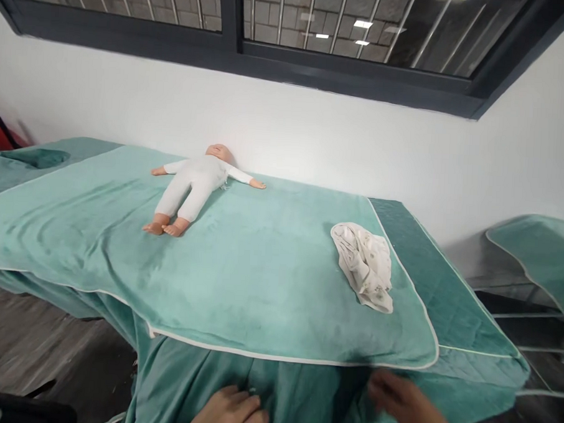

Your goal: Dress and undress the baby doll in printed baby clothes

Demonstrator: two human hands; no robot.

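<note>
Low in the view, my left hand (233, 412) is in front of the hanging green bed skirt (302, 393). Its fingers are curled, and whatever may be inside them is hidden. My right hand (398, 400) is further right, close to the near edge of the light green blanket (260, 285). Motion blurs its fingers. A crumpled white garment or cloth with small prints (364, 265) lies on the blanket's right part, beyond my right hand. Near the wall a baby doll (197, 180) with a white cloth body lies on its back, arms spread, apart from both hands.
The bed's darker green quilted cover (459, 319) shows at the right end. A folded dark green cloth (36, 157) lies at the far left. A white wall (304, 137) and dark window frame (316, 79) stand behind. Another green-covered surface on a metal frame (548, 254) is at right.
</note>
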